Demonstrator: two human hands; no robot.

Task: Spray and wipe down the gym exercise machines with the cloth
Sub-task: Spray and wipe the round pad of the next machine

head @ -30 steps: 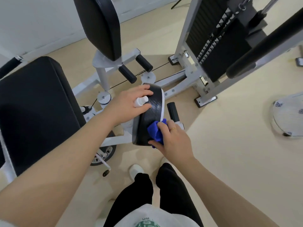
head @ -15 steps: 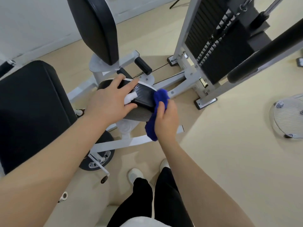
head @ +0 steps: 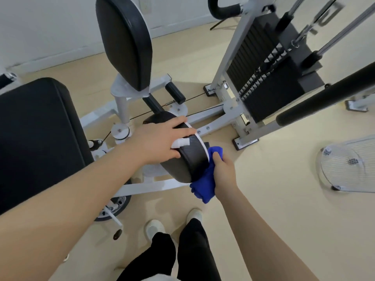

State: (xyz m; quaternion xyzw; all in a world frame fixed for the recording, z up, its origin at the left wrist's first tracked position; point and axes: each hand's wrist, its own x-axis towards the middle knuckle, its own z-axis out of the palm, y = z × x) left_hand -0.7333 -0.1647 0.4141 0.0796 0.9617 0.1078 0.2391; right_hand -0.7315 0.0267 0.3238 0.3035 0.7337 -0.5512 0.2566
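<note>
Right now both your hands are on one black oval pad [head: 188, 165] of the white-framed machine; your left hand [head: 156, 141] lies across its top with the fingers spread over the far edge, and one small white spray nozzle [head: 180, 143] pokes out from under that palm, so the hand holds a spray bottle against the pad, though the bottle's body is hidden; your right hand [head: 224, 175] grips one blue cloth [head: 205, 187], bunched, the thumb pressing it against the pad's near right edge beside the white trim, the loose end hanging below the pad; one cloth only, one nozzle only. Count the padding: two oval pads, the one you are on and one upright [head: 125, 41] behind it, plus one large black seat cushion [head: 34, 138] at your left; two short black foam rollers [head: 175, 93] sit between the pads. One weight stack [head: 263, 78] stands at the right in its white frame, with one long black padded bar [head: 328, 98] crossing in front of it; one white wire fan guard [head: 349, 167] lies on the beige floor well apart at far right; your two white shoes [head: 155, 228] show below.
</note>
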